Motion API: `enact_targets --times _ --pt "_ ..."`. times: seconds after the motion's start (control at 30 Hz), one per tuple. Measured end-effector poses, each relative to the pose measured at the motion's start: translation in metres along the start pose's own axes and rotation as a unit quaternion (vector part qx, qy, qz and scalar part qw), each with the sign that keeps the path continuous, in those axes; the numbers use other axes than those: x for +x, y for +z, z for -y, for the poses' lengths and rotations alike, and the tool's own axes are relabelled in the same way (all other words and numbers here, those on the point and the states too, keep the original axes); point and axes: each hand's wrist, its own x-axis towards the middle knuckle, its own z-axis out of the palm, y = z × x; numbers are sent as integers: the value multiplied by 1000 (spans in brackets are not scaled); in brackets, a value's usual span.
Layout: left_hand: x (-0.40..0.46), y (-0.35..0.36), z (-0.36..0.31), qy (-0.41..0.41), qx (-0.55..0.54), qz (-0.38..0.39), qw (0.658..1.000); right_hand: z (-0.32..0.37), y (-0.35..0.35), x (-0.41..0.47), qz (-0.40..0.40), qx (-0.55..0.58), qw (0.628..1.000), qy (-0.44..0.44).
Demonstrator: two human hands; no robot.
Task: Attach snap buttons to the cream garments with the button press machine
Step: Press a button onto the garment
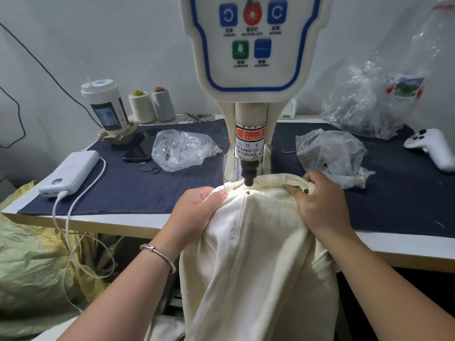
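A cream garment [256,242] hangs over the table's front edge, its waistband lying under the black punch [249,174] of the button press machine [251,57]. A small red light dot [248,192] shows on the cloth just in front of the punch. My left hand [197,212] grips the waistband to the left of the punch, thumb on top. My right hand [320,203] pinches the waistband on the right, beside a dark snap button [306,191] set in the cloth.
Dark blue cloth [138,183] covers the table. On the left lie a plastic bag of metal parts [179,150], a phone [139,150], a power bank [70,173] with cable, a cup [107,107] and two thread cones [152,105]. More plastic bags [330,153] and a white controller [430,146] lie right.
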Motion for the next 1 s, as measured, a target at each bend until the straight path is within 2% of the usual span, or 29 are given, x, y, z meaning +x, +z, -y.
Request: enact_targets --times 0.3,0.37,0.43,0.5,0.57,0.63,0.7,0.8,0.9,1.0 --pt "0 0 -1 -10 -42 7 999 6 0 0 -6 7 1000 5" --pt "-1 1 -3 -12 -66 10 998 12 -6 -1 -12 35 999 28" --pt "-4 2 -5 -11 -73 1 997 25 -18 -3 -22 108 990 91" --pt "-8 0 -10 -14 -93 -6 996 43 -35 0 2 212 958 194" --pt "-12 -6 -17 -35 -128 -10 991 61 -52 5 119 304 894 307" --pt "-16 -16 -21 -96 -152 -2 984 73 -65 5 247 341 823 381" --pt "-24 -27 -19 -158 -177 43 970 75 -70 -5 331 323 790 404" --pt "-43 -36 -19 -186 -149 93 967 71 -73 -28 398 353 747 400" --pt "-45 -41 -28 -192 -117 96 969 66 -75 -20 368 382 747 401" --pt "-41 -46 -46 -217 -115 87 965 75 -78 -15 326 310 795 406"
